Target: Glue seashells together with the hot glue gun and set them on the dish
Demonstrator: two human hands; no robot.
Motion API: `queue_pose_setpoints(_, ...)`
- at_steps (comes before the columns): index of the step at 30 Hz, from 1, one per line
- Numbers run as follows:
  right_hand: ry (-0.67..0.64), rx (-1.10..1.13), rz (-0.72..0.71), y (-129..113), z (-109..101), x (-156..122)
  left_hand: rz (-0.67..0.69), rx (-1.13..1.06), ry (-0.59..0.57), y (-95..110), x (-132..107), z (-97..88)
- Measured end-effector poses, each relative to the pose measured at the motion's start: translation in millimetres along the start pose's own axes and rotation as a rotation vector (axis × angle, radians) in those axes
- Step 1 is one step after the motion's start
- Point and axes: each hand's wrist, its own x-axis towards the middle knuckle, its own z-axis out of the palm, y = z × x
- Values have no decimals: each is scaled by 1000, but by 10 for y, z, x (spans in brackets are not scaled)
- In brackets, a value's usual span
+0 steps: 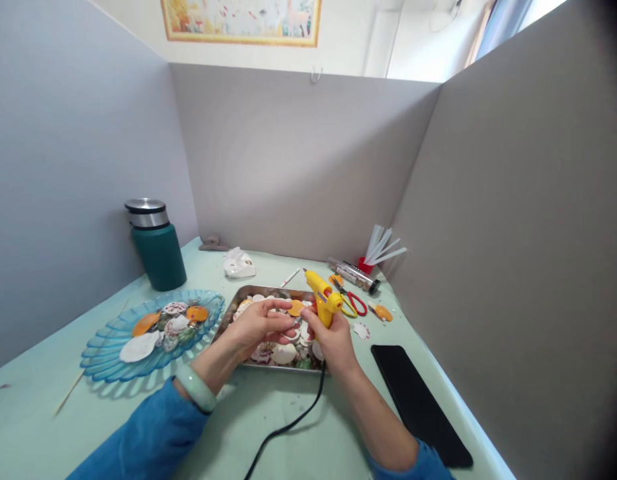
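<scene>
My right hand is wrapped round the handle of a yellow hot glue gun, its nozzle tilted up and to the left. From the handle a black cord runs down toward the front edge. Beside it my left hand has thumb and fingers pinched together; whatever small thing they hold is too small to name. My right thumb comes close to those fingertips. Below both hands lies a metal tray filled with shells, several white and some orange.
Left, a blue scalloped glass plate carries shells; behind it stands a green bottle. Right are scissors, a clear tube, a red cup of glue sticks and a black slab. Grey partitions enclose the table.
</scene>
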Motion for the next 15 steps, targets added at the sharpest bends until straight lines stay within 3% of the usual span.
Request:
queue_pose_setpoints(5, -178, 122, 72, -75, 3, -39, 31, -4, 82, -81, -40, 12)
queue_pose_setpoints(11, -249, 115, 54, -62, -12, -39, 100, 27, 176, -108, -43, 53)
queue_pose_setpoints(15, -224, 126, 69, -31, -2, -24, 182, 11, 154, -155, -42, 50)
